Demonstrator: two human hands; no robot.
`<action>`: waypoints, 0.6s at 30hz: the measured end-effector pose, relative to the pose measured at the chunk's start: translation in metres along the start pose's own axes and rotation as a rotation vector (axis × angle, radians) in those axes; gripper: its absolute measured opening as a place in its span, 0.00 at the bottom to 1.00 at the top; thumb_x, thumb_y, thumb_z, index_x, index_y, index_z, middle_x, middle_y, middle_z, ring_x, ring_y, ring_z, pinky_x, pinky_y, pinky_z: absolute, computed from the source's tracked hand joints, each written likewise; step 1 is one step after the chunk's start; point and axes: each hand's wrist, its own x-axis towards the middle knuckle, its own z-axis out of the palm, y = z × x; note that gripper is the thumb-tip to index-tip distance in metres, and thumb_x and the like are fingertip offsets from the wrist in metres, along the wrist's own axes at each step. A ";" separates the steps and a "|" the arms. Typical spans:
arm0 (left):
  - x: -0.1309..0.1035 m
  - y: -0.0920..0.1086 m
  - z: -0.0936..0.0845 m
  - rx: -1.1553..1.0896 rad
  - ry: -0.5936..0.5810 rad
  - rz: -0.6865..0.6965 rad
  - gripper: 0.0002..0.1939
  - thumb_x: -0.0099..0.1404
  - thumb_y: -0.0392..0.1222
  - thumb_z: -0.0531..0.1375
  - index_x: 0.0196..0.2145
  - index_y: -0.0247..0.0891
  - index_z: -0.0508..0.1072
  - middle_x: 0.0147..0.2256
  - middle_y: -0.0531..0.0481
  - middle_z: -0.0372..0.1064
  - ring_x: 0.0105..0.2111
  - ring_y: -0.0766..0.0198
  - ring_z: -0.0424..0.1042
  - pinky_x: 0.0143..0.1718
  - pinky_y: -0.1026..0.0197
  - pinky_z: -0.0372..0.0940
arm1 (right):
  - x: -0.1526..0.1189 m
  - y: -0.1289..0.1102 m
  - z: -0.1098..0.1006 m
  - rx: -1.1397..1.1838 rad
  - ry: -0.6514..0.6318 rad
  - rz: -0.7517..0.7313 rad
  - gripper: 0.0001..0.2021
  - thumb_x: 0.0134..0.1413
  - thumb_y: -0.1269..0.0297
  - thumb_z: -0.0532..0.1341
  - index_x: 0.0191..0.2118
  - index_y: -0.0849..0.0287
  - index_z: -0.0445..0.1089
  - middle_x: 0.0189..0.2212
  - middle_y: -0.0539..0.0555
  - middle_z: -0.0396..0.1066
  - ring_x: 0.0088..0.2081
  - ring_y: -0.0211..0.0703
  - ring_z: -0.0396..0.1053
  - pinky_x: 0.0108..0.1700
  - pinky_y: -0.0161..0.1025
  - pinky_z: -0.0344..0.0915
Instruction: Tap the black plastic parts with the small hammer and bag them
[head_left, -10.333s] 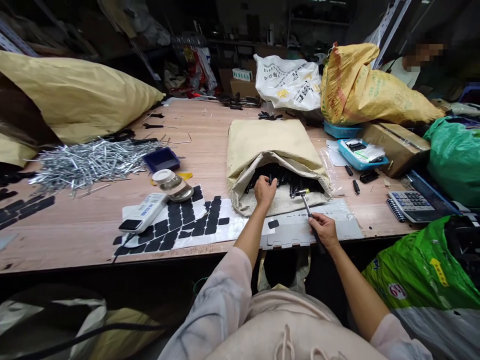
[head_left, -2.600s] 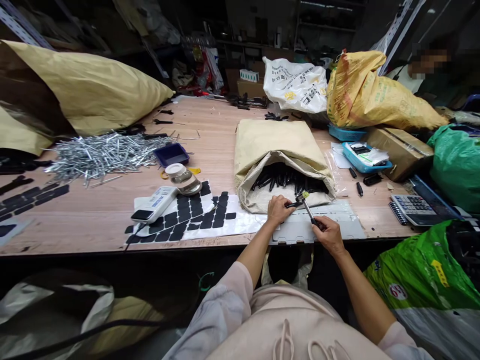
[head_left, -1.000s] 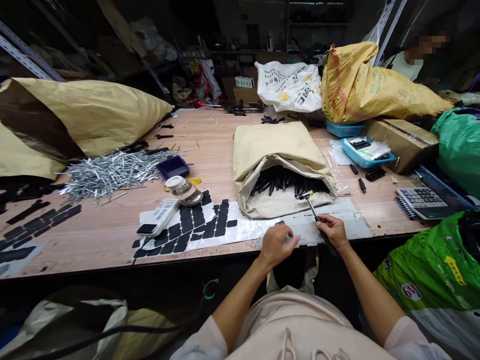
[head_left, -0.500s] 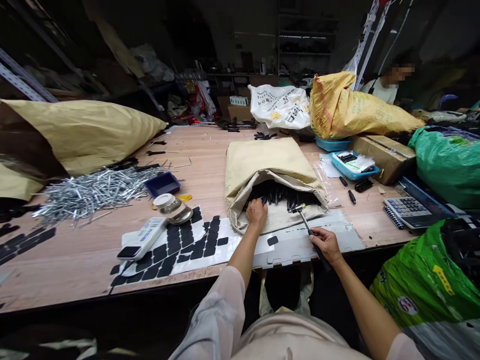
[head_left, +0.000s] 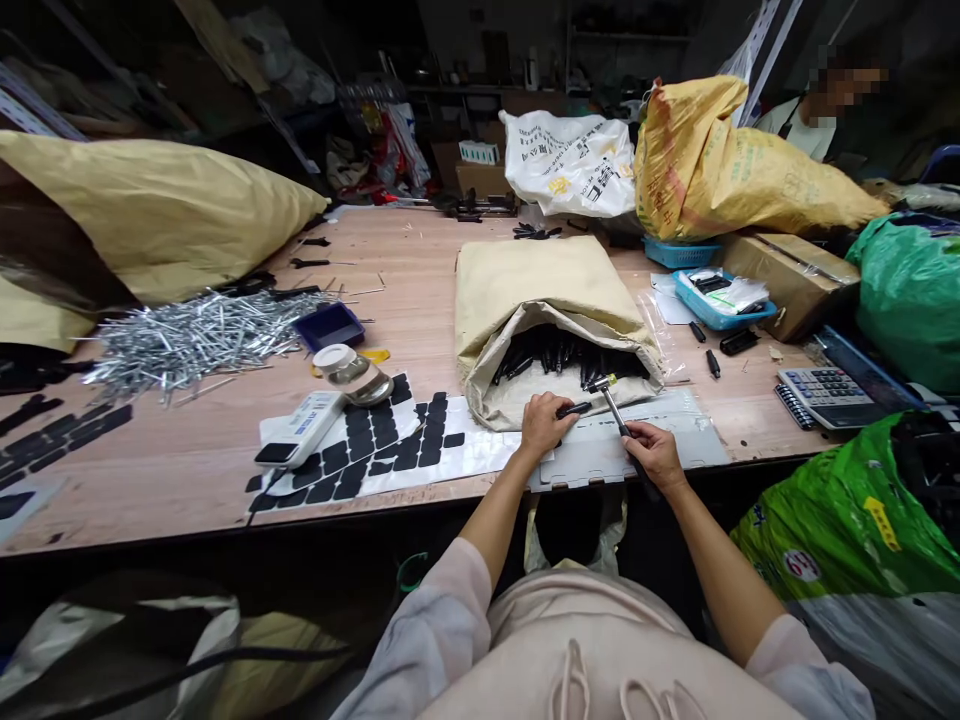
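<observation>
My left hand (head_left: 547, 424) is closed on a small black elongated part (head_left: 574, 410), just in front of the sack's mouth. My right hand (head_left: 651, 452) grips the dark handle of a small hammer (head_left: 613, 405), whose head has a yellowish end and points up toward the sack. A cream sack (head_left: 540, 275) lies on the table with its open end facing me. Many similar black parts (head_left: 555, 350) fill that opening. Beneath both hands is a grey flat board (head_left: 675, 435) along the table edge.
To the left are a heap of metal rods (head_left: 202, 340), a navy tray (head_left: 330, 328), a lidded jar (head_left: 352, 375), a white boxy device (head_left: 301, 430) and sheets of black pads (head_left: 375, 435). On the right sit a calculator (head_left: 829, 398), a blue basket (head_left: 724, 315) and a green bag (head_left: 825, 510).
My left hand has come out of the sack's mouth toward me and right, now with a black part. The hammer stays in my right hand. The camera view has tilted downward.
</observation>
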 end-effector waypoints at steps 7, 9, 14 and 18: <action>0.002 -0.006 0.006 -0.029 -0.001 -0.039 0.10 0.62 0.45 0.67 0.42 0.46 0.81 0.39 0.51 0.73 0.46 0.56 0.66 0.50 0.54 0.59 | -0.002 0.002 0.001 -0.157 -0.022 -0.120 0.15 0.46 0.58 0.68 0.39 0.60 0.79 0.27 0.52 0.75 0.21 0.36 0.66 0.23 0.35 0.66; 0.002 -0.006 0.006 -0.033 -0.001 -0.051 0.10 0.61 0.45 0.68 0.42 0.46 0.81 0.39 0.51 0.73 0.46 0.57 0.66 0.50 0.54 0.59 | -0.004 -0.004 0.001 -0.214 -0.013 -0.183 0.14 0.47 0.59 0.67 0.39 0.60 0.80 0.29 0.53 0.75 0.22 0.35 0.64 0.24 0.34 0.65; 0.003 -0.004 0.007 -0.032 -0.004 -0.044 0.09 0.62 0.45 0.67 0.41 0.47 0.81 0.40 0.51 0.73 0.46 0.57 0.66 0.50 0.54 0.59 | -0.011 -0.019 0.000 -0.333 0.009 -0.333 0.12 0.51 0.62 0.65 0.40 0.59 0.79 0.32 0.53 0.75 0.23 0.35 0.62 0.25 0.34 0.63; 0.003 -0.003 0.005 -0.030 -0.006 -0.058 0.09 0.62 0.45 0.68 0.41 0.47 0.81 0.40 0.52 0.74 0.46 0.57 0.66 0.50 0.54 0.59 | -0.013 -0.021 0.000 -0.424 -0.022 -0.380 0.10 0.51 0.64 0.64 0.38 0.58 0.79 0.28 0.51 0.72 0.23 0.35 0.62 0.26 0.35 0.63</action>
